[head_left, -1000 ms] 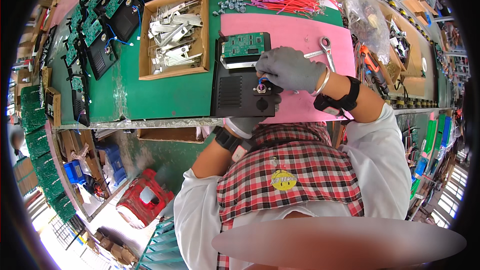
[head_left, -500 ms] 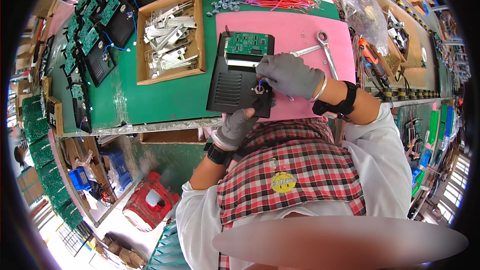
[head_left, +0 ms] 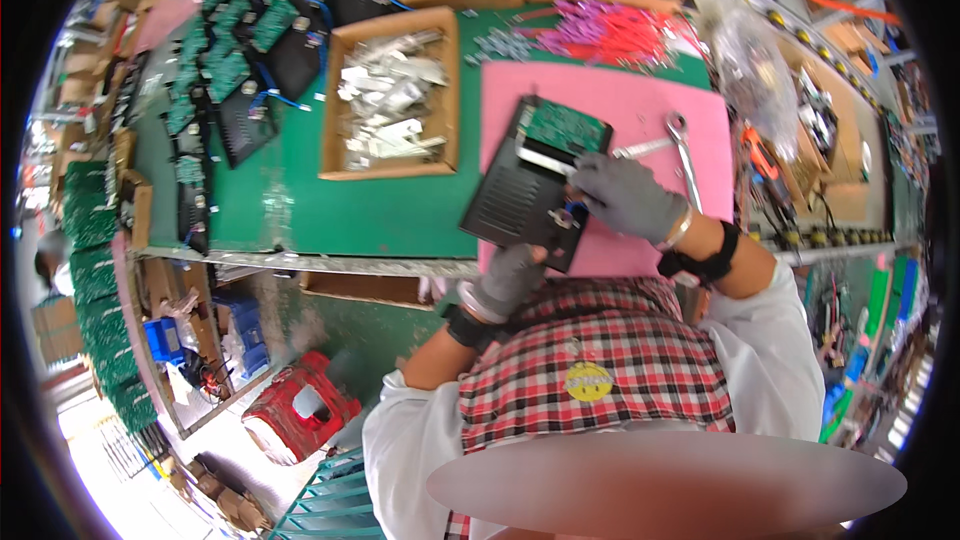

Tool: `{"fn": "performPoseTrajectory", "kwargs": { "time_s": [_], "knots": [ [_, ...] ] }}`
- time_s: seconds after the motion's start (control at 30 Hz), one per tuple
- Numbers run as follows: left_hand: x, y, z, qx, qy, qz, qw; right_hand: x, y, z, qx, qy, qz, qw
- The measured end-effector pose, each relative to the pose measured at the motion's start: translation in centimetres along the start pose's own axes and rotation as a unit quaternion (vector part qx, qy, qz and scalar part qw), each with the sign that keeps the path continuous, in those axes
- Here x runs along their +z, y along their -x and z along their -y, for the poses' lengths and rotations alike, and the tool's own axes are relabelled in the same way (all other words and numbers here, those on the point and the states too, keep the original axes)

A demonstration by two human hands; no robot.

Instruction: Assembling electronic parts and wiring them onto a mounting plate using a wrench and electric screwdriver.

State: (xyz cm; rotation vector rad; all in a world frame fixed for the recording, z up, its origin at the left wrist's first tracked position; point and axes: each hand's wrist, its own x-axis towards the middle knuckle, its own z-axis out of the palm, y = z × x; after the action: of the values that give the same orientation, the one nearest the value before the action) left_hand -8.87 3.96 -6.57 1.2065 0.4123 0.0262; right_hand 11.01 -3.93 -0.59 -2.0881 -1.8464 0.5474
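Observation:
A black metal panel (head_left: 512, 202) with a row of vent slots lies turned at an angle on the pink mat (head_left: 640, 100). At its far end sit a green circuit board (head_left: 566, 127) and a pale metal strip (head_left: 543, 159). My left hand (head_left: 506, 282), in a grey glove, grips the panel's near edge with the thumb on top. Above the panel's right side, my gloved right hand (head_left: 632, 200) has its fingers drawn together beside a round fitting with blue wire (head_left: 570, 212). Its fingertips are blurred, so what they pinch is unclear.
Right of the panel lie two wrenches (head_left: 686, 165) on the mat. A cardboard box (head_left: 455, 105) of white metal pieces stands left. Behind are red and purple wires (head_left: 610, 35) and small metal fittings (head_left: 498, 46). More black panels with boards (head_left: 240, 125) line the far left.
The panel has turned clockwise, with both hands still at it. The whole view has shifted, so the bench appears farther right and lower.

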Motion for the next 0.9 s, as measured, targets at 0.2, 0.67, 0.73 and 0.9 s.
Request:
{"fn": "performPoseTrajectory", "kwargs": {
  "time_s": [0.2,0.67,0.73,0.9],
  "knots": [
    [1.6,-1.3,1.1,0.070,0.334,0.019,0.940,-0.3,0.3,-0.3,-0.039,-0.022,0.032,0.998],
    [1.3,-1.8,0.8,0.104,0.336,0.035,0.936,-3.1,-0.9,1.7,-0.023,0.106,0.092,0.990],
    [1.4,-1.7,0.9,0.108,0.330,0.027,0.937,-2.6,-0.7,1.2,-0.038,0.087,0.090,0.991],
    [1.2,-2.0,1.9,0.126,0.238,-0.004,0.963,-2.2,-0.3,0.8,-0.069,0.066,0.081,0.992]
  ]
}}
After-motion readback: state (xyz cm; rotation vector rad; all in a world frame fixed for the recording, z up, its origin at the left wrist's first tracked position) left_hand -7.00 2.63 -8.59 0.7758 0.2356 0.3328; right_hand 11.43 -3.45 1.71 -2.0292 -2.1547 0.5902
